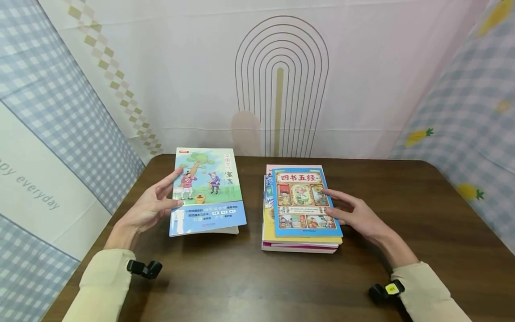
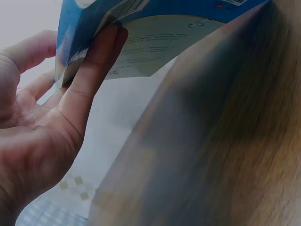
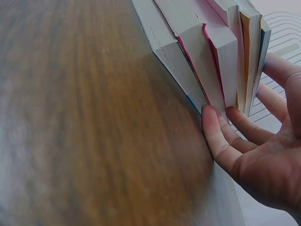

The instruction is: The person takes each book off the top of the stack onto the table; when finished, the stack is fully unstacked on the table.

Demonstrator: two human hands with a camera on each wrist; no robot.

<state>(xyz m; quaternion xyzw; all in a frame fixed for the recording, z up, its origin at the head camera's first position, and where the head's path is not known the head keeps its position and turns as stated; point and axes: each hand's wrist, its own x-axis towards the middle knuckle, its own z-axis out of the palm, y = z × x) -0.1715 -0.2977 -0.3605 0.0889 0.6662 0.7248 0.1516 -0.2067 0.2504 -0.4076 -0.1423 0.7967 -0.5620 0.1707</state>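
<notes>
In the head view my left hand (image 1: pixel 146 208) pinches the left edge of a paperback book (image 1: pixel 209 192) with a green and blue illustrated cover, thumb on top. The left wrist view shows fingers (image 2: pixel 87 75) beneath the book, whose back cover (image 2: pixel 150 44) is raised off the table. My right hand (image 1: pixel 358 217) touches the right side of a stack of books (image 1: pixel 268 232), topped by a smaller blue-bordered book (image 1: pixel 307 201). In the right wrist view several page edges (image 3: pixel 223 61) show, with fingertips (image 3: pixel 209 115) against them.
Both books stand over a dark brown wooden table (image 1: pixel 249 286). Behind it hangs a pale cloth (image 1: pixel 193 89) with an arch pattern. Checked cloth (image 1: pixel 56 80) borders the left, and more checked cloth (image 1: pixel 454 152) the right. Each wrist carries a small black camera (image 1: pixel 145 269).
</notes>
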